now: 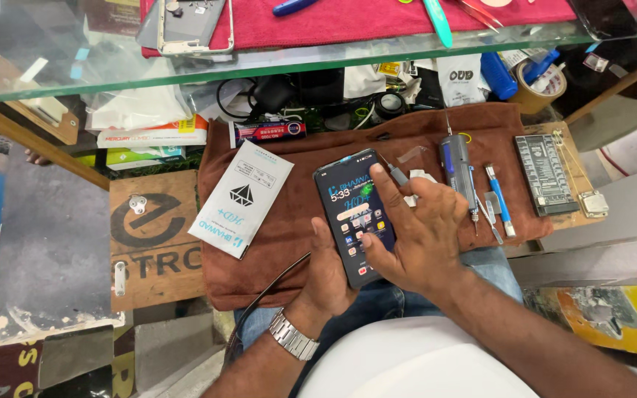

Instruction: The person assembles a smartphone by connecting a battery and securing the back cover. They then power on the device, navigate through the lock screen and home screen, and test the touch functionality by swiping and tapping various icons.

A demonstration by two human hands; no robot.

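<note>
A dark smartphone (352, 199) with a lit screen lies tilted over a brown cloth (289, 199) on my lap. My left hand (327, 276), a metal watch on its wrist, cups the phone's lower end from beneath. My right hand (418, 236) rests over the phone's right side, its index finger stretched along the upper right edge and its thumb pressing the lower screen. A white flat packet (241, 197) lies on the cloth to the left of the phone.
On the cloth at right lie a grey electric screwdriver (458, 171), a blue-handled tool (500, 199) and tweezers; a dark perforated board (545, 175) sits beyond. A glass shelf (296, 55) above carries a red cloth and an opened phone. A wooden board (152, 239) is at left.
</note>
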